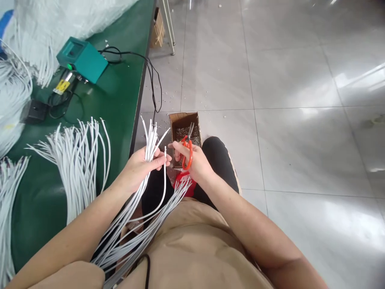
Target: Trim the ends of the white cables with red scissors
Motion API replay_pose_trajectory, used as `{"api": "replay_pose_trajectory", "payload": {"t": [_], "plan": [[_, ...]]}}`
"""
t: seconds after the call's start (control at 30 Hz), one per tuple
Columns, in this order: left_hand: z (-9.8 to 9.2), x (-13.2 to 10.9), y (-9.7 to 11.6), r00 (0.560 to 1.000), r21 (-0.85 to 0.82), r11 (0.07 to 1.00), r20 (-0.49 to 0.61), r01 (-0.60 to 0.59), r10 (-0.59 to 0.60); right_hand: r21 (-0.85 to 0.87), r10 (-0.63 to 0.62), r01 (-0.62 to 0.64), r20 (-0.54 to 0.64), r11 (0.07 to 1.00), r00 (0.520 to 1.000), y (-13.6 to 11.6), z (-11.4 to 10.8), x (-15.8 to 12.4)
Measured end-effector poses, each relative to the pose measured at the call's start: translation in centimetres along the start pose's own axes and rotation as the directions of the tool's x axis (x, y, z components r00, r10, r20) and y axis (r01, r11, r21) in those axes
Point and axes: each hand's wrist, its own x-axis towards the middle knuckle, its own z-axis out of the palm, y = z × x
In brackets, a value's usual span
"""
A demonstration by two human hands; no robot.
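My left hand [147,164] is closed around a bundle of white cables [151,140], whose cut ends fan out above the fingers. One single cable [164,172] stands apart from the bundle, pinched between thumb and fingertips. Just to the right, my right hand [192,158] holds scissors with orange-red handles [188,154]; their blades point up and away from the cables. The right fingertips are close to the single cable's end; whether they touch it I cannot tell. More white cables [177,196] lie across my lap below both hands.
Under my hands, a cardboard box [184,120] on the floor holds small scraps. On the green table [120,100] at left lie cable bundles [78,164], a teal device [82,60] with a black cord [153,72], and plastic-wrapped cables [60,24]. Scraps dot the tiled floor [216,92].
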Motion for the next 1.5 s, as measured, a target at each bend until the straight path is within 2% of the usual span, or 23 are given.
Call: {"api": "replay_pose_trajectory", "payload": {"t": [0.1, 0.2, 0.4, 0.5, 0.57, 0.63, 0.7, 0.73, 0.93, 1.13, 1.23, 1.37, 1.43, 1.5], "plan": [[0.2, -0.1, -0.4, 0.999, -0.008, 1.0, 0.049, -0.009, 0.009, -0.022, 0.067, -0.064, 0.184, 0.998, 0.981, -0.8, 0.0, 0.6], [0.0, -0.1, -0.6, 0.997, -0.053, 0.999, 0.083, 0.014, -0.009, -0.051, 0.111, -0.101, 0.266, 0.994, 0.958, -0.7, 0.3, 0.6], [-0.4, -0.2, -0.7, 0.999, -0.12, 0.992, 0.029, 0.048, -0.045, -0.114, 0.048, -0.037, 0.093, 0.993, 0.994, -0.1, 1.1, -0.4], [-0.5, -0.2, -0.5, 1.0, -0.114, 0.993, 0.014, 0.026, -0.025, -0.325, -0.029, 0.028, 0.001, 0.945, 1.0, -0.3, 0.8, -1.0], [-0.5, -0.2, -0.4, 1.0, -0.098, 0.995, -0.006, 0.018, -0.019, -0.586, -0.102, 0.066, -0.028, 0.807, 0.994, -0.4, 0.2, -1.3], [-0.5, -0.3, -0.2, 1.0, -0.081, 0.997, -0.022, 0.01, -0.012, -0.821, -0.145, 0.096, 0.016, 0.563, 0.989, -0.3, -0.4, -1.3], [-0.4, -0.3, -0.1, 1.0, -0.06, 0.998, -0.03, -0.006, 0.004, -0.932, -0.144, 0.118, 0.072, 0.344, 0.987, -0.1, -0.7, -1.3], [-0.4, -0.3, -0.1, 0.999, -0.047, 0.999, -0.032, -0.017, 0.015, -0.954, -0.136, 0.121, 0.086, 0.275, 0.987, 0.0, -0.7, -1.2], [-0.6, -0.4, -0.6, 0.99, 0.124, 0.987, -0.087, -0.1, 0.111, -0.991, -0.087, 0.127, 0.122, 0.049, 0.989, -0.5, -0.1, -1.2], [-0.8, -0.2, -1.0, 0.974, 0.283, 0.947, -0.115, -0.155, 0.194, -0.978, -0.075, 0.153, 0.164, -0.14, 0.984, -1.5, 0.0, -1.7], [-0.7, -0.3, -1.0, 0.974, 0.296, 0.942, -0.115, -0.156, 0.197, -0.97, -0.081, 0.178, 0.193, -0.163, 0.978, -1.3, 0.1, -1.9], [-0.4, -0.5, -0.7, 0.975, 0.287, 0.948, -0.126, -0.14, 0.182, -0.974, -0.11, 0.197, 0.209, -0.113, 0.972, -0.4, -0.1, -2.0], [-0.3, -0.7, -0.6, 0.974, 0.295, 0.945, -0.13, -0.139, 0.184, -0.978, -0.125, 0.204, 0.208, -0.051, 0.97, 0.0, -0.4, -2.0], [-0.2, -0.9, -0.5, 0.972, 0.32, 0.937, -0.133, -0.142, 0.192, -0.979, -0.138, 0.184, 0.17, 0.093, 0.976, 0.1, -0.7, -1.9]]}}
